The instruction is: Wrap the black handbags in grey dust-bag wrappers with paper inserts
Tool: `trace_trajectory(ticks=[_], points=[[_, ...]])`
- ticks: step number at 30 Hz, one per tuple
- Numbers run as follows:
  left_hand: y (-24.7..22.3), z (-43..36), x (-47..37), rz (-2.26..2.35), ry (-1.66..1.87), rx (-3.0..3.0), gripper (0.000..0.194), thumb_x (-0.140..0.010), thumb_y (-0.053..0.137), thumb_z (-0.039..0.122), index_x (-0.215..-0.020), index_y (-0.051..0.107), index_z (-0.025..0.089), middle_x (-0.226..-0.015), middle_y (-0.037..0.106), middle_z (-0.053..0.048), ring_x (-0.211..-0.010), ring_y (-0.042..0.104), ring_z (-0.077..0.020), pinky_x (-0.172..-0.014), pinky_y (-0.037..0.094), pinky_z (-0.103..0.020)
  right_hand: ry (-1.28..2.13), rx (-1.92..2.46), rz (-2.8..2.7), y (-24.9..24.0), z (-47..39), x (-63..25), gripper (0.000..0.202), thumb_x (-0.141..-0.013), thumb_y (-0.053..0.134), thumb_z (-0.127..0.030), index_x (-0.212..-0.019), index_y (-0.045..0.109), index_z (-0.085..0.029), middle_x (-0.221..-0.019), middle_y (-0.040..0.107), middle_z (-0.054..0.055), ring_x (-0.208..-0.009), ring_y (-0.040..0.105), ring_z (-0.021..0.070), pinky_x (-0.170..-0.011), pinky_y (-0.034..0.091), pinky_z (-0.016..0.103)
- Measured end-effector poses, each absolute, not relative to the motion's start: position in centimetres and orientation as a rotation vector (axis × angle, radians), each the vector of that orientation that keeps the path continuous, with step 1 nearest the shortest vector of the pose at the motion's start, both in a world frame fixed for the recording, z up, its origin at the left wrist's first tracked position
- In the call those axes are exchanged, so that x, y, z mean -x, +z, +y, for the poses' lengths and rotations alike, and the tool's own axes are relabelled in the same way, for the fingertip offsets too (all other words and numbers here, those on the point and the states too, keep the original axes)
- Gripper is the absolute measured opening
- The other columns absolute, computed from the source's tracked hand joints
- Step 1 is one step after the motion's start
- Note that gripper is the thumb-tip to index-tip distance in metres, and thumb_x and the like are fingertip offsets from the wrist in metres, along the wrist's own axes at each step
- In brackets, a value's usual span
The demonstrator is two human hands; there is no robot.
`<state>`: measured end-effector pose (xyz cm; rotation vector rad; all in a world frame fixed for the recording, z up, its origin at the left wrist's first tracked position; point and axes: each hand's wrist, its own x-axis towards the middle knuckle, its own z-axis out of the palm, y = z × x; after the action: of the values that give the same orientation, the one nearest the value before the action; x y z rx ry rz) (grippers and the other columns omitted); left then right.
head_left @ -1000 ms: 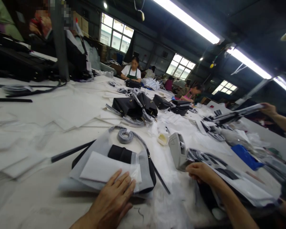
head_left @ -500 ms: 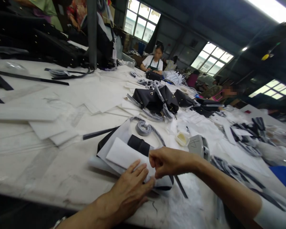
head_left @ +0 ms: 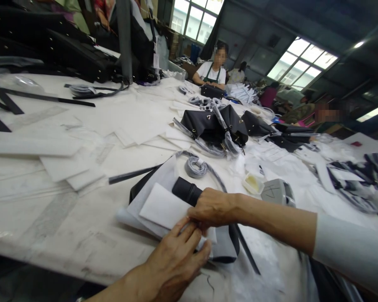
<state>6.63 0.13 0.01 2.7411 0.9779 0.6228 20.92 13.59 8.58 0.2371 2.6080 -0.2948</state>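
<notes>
A black bag (head_left: 140,186) lies on the table in front of me, with a white sheet and a white foam piece (head_left: 164,207) on top. A black rolled part (head_left: 185,191) rests beside the foam. My left hand (head_left: 179,256) lies on the near side of the foam, fingers spread and slightly bent. Curled closed, my right hand (head_left: 212,209) presses at the foam's right end, touching my left fingertips; what its fingers hold is hidden. Behind the bag sits a wrapped strap coil (head_left: 195,167).
Black bags with wrapped straps (head_left: 208,126) stand farther back. Right of my work are a small yellowish dish (head_left: 253,183) and a grey tape dispenser (head_left: 277,192). White sheets (head_left: 63,163) lie left. A person (head_left: 212,73) works across the table.
My right hand has moved down and left onto the foam, beside my left fingertips. My left hand has stayed on the foam. The view has shifted slightly.
</notes>
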Motion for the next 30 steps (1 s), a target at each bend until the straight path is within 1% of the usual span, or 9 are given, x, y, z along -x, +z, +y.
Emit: trace_trajectory(ticks=[5, 8, 11, 14, 17, 21, 25, 28, 30], points=[[0.0, 0.3, -6.7, 1.003, 0.606, -2.781, 0.045, -0.096, 0.056, 0.037, -0.137, 0.047, 0.020, -0.124, 0.060, -0.012, -0.123, 0.053, -0.0272, -0.114, 0.032, -0.047, -0.050, 0.102, 2.904, 7.2, 16.7, -23.7, 0.021, -0.097, 0.061, -0.037, -0.085, 0.063, -0.020, -0.078, 0.068, 0.003, -0.073, 0.056, 0.0168, -0.069, 0.036, 0.030], [-0.1, 0.4, -6.6, 1.000, 0.625, -2.793, 0.044, -0.097, 0.054, 0.038, -0.137, 0.047, 0.020, -0.125, 0.060, -0.012, -0.126, 0.051, -0.0274, -0.115, 0.030, -0.048, 0.191, -0.273, 3.033, 7.8, 18.3, -25.6, 0.019, -0.097, 0.061, -0.037, -0.095, 0.065, -0.018, -0.091, 0.070, 0.007, -0.081, 0.057, 0.0199, -0.076, 0.038, 0.033], [-0.2, 0.3, -6.6, 1.004, 0.653, -2.783, 0.044, -0.098, 0.052, 0.040, -0.137, 0.047, 0.021, -0.125, 0.060, -0.011, -0.126, 0.052, -0.0269, -0.116, 0.029, -0.048, 0.220, -0.963, 3.261, 8.9, 16.5, -26.8, 0.014, -0.098, 0.059, -0.030, -0.098, 0.066, -0.018, -0.096, 0.070, 0.009, -0.088, 0.060, 0.0223, -0.081, 0.043, 0.036], [-0.2, 0.3, -6.6, 1.016, 0.649, -2.763, 0.044, -0.098, 0.052, 0.041, -0.137, 0.046, 0.022, -0.126, 0.060, -0.011, -0.127, 0.052, -0.0263, -0.117, 0.029, -0.047, -0.190, -1.474, 3.357, 8.7, 11.6, -26.9, 0.017, -0.098, 0.057, -0.031, -0.089, 0.068, -0.022, -0.085, 0.069, 0.006, -0.082, 0.064, 0.0203, -0.076, 0.050, 0.032], [-0.1, 0.5, -6.6, 1.001, 0.643, -2.768, 0.042, -0.100, 0.049, 0.041, -0.136, 0.047, 0.021, -0.127, 0.060, -0.012, -0.129, 0.051, -0.0264, -0.116, 0.029, -0.048, -0.609, -1.515, 3.218, 6.5, 7.5, -26.9, 0.017, -0.096, 0.057, -0.029, -0.090, 0.072, -0.024, -0.086, 0.071, 0.005, -0.081, 0.067, 0.0204, -0.075, 0.054, 0.032], [0.0, 0.6, -6.5, 0.969, 0.612, -2.792, 0.044, -0.098, 0.051, 0.043, -0.136, 0.047, 0.020, -0.128, 0.060, -0.014, -0.128, 0.052, -0.0286, -0.115, 0.031, -0.049, -0.908, -1.647, 2.931, 5.2, 7.1, -27.6, 0.020, -0.090, 0.058, -0.030, -0.080, 0.075, -0.024, -0.085, 0.074, 0.005, -0.084, 0.069, 0.0228, -0.080, 0.055, 0.035], [0.0, 0.4, -6.3, 0.972, 0.627, -2.808, 0.050, -0.097, 0.053, 0.046, -0.139, 0.044, 0.021, -0.128, 0.059, -0.013, -0.129, 0.050, -0.0286, -0.115, 0.030, -0.049, -1.084, -2.083, 2.752, 8.5, 7.8, -25.2, 0.022, -0.087, 0.062, -0.041, -0.088, 0.078, -0.026, -0.097, 0.076, 0.006, -0.092, 0.069, 0.0264, -0.089, 0.053, 0.039], [0.1, 0.4, -6.1, 0.985, 0.615, -2.823, 0.053, -0.097, 0.052, 0.050, -0.141, 0.042, 0.022, -0.129, 0.058, -0.013, -0.129, 0.049, -0.0286, -0.114, 0.032, -0.050, -1.672, -2.052, 2.735, 9.1, 7.3, -21.4, 0.037, -0.087, 0.062, -0.055, -0.097, 0.079, -0.024, -0.103, 0.076, 0.008, -0.097, 0.069, 0.0280, -0.090, 0.054, 0.040], [0.3, 0.5, -6.0, 0.963, 0.597, -2.832, 0.048, -0.097, 0.052, 0.050, -0.135, 0.048, 0.021, -0.123, 0.061, -0.013, -0.123, 0.053, -0.0283, -0.112, 0.034, -0.051, -2.027, -1.997, 2.632, 7.2, 7.2, -19.3, 0.044, -0.084, 0.064, -0.061, -0.095, 0.079, -0.021, -0.099, 0.077, 0.010, -0.095, 0.070, 0.0284, -0.089, 0.055, 0.041]])
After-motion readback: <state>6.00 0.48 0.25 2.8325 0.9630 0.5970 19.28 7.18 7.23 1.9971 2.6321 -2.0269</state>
